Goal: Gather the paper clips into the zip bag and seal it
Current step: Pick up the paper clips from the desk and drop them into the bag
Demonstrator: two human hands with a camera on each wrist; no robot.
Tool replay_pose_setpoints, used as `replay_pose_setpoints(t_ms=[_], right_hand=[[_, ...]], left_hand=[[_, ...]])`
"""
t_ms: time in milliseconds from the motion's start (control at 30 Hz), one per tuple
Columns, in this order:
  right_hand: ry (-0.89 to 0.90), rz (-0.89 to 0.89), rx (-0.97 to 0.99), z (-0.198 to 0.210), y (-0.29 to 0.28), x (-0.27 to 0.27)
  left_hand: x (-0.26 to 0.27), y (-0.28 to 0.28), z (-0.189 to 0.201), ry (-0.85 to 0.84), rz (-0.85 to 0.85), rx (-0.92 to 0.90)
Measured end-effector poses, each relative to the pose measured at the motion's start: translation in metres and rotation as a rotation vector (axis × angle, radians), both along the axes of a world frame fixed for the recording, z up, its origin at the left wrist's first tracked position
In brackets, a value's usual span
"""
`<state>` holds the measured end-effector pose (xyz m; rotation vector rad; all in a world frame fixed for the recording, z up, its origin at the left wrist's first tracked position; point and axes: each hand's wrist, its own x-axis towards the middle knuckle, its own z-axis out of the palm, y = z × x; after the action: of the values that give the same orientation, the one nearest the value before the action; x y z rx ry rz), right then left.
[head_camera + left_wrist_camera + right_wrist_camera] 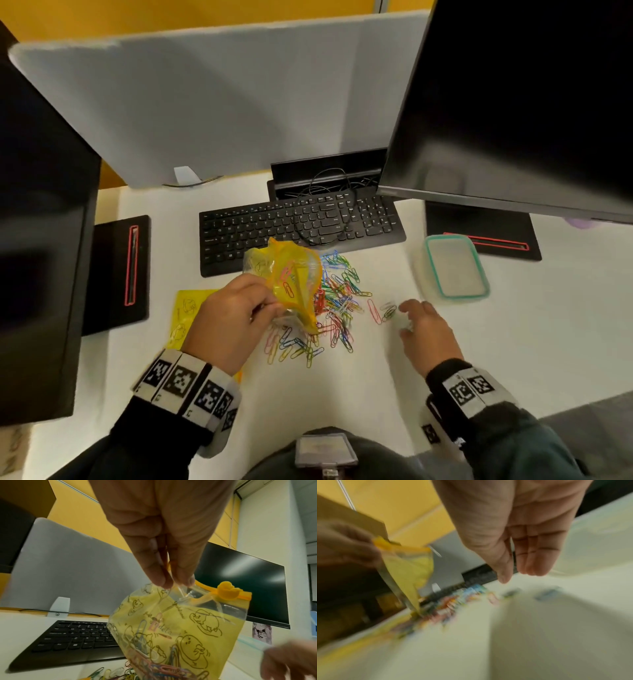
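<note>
A yellow printed zip bag [294, 281] [178, 632] [409, 572] hangs over the pile of coloured paper clips [332, 305] [453, 601] on the white desk. My left hand [233, 315] [171, 582] pinches its top edge near the orange slider track; the duck-shaped slider [227, 591] sits at the bag's right end. A few clips lie inside the bag. My right hand [416, 320] [518, 574] hovers just right of the pile with straight, relaxed fingers, holding nothing, beside a red clip [374, 311] and some stray clips [388, 311].
A black keyboard [301, 229] lies behind the pile. A lidded plastic container [455, 265] with a teal rim stands at the right. A yellow printed sheet [188, 315] lies under my left wrist. Monitors [513, 102] and their bases flank the desk.
</note>
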<state>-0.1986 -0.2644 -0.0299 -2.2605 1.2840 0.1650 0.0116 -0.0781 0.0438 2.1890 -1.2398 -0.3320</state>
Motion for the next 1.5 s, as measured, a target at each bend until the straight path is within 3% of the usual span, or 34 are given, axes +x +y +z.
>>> replay_pose_setpoints(t_ms=[67,167,367,467,600,833,1133,1300,1500], right_hand=[[0.114,-0.023,0.033,-0.014,-0.005,-0.007],[0.088,-0.033,0.01,-0.02,-0.012,0.005],[-0.024,0.163,0.022,-0.017,-0.006,0.058],[-0.084,0.145,0.068,-0.01,-0.007,0.071],[0.033,0.297,0.172,-0.011,-0.005,0.065],[0.169,0.438,0.043,-0.016,-0.028,0.095],[0.037,0.494,-0.02,-0.015,-0.033,0.09],[0.021,0.429,-0.04,-0.021,-0.021,0.085],[-0.111,0.161,0.066,-0.023,-0.025,0.067]], left_hand=[[0.001,0.003,0.0,0.001,0.003,-0.01],[0.001,0.009,0.001,0.004,0.018,-0.035],[0.006,0.017,0.005,-0.021,0.07,-0.061],[0.008,0.023,0.004,-0.017,0.103,-0.054],[0.009,0.03,-0.002,-0.014,0.134,-0.031],[0.002,0.029,-0.006,0.052,0.118,-0.054],[-0.003,0.03,-0.011,0.059,0.084,-0.038],[-0.006,0.026,-0.01,0.061,0.058,-0.042],[-0.007,0.02,-0.009,0.046,0.031,-0.033]])
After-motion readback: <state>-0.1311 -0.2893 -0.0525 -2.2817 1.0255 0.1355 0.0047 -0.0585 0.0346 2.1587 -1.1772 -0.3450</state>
